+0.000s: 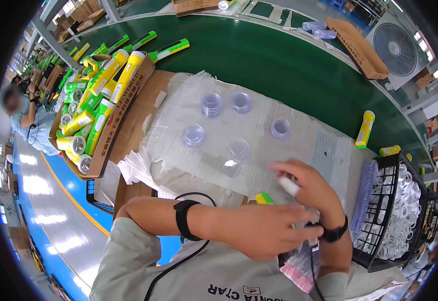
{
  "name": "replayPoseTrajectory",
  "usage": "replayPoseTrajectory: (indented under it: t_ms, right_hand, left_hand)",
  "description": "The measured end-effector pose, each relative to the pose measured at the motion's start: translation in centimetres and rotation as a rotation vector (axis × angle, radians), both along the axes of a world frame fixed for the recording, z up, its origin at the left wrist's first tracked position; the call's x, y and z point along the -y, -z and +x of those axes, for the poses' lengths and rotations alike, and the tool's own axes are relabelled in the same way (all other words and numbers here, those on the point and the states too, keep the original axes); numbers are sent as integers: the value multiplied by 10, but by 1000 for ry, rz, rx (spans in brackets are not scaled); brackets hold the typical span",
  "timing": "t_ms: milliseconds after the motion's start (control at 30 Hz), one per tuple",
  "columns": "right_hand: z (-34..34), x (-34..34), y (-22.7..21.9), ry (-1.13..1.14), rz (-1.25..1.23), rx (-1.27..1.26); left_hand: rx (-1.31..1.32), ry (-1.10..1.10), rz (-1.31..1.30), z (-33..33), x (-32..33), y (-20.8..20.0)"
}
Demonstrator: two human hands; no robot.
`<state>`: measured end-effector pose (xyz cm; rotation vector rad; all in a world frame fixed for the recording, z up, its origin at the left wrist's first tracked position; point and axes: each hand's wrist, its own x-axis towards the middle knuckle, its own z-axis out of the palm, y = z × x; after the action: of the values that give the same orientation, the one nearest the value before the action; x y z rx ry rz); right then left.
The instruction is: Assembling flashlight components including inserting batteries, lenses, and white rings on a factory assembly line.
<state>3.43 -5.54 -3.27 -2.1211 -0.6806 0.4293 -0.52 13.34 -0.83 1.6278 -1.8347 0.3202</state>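
Note:
My left hand point(264, 228) reaches across in front of my body. Its fingers are closed on a flashlight, mostly hidden beneath the hand; the yellow-green end point(264, 198) shows above the knuckles, and a greyish end sits by the fingertips. Just beyond it, my right hand point(307, 183) is held over the work surface, index finger stretched to the left and fingers apart. A white, tube-like piece point(289, 186) covers or lies against one of its fingers; I cannot tell which. Ahead lie clear plastic ring stacks point(211, 106), point(280, 129) on the wrapped work surface point(179, 100).
At left, a cardboard box point(123, 115) is heaped with yellow-green flashlights. A black basket point(379, 215) of white rings stands at right. One flashlight point(365, 129) stands on the green belt point(279, 60) beyond. A fan point(394, 45) is far right; another person point(31, 118) sits far left.

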Motion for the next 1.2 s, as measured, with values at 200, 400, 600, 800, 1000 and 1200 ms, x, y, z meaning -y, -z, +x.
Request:
replayPoseTrajectory:
  t_ms: [200,400,600,800,1000,1200]
  right_hand:
    - [36,-82,35,-300,-290,285]
    - [32,-65,32,-238,-258,366]
    - [-14,33,-53,567,491,-284]
    - [-79,70,-65,600,553,-453]
    - [-85,63,-46,693,513,-274]
    - [-83,63,-51,689,578,-402]
  left_hand:
    - [-848,0,-120,-2,-7,30]
    - [-783,-14,-108,-4,-2,22]
    - [-863,14,-201,20,23,22]
    - [-942,8,28,36,70,37]
    - [-913,135,-130,42,83,55]
    - [-957,334,-88,51,79,56]
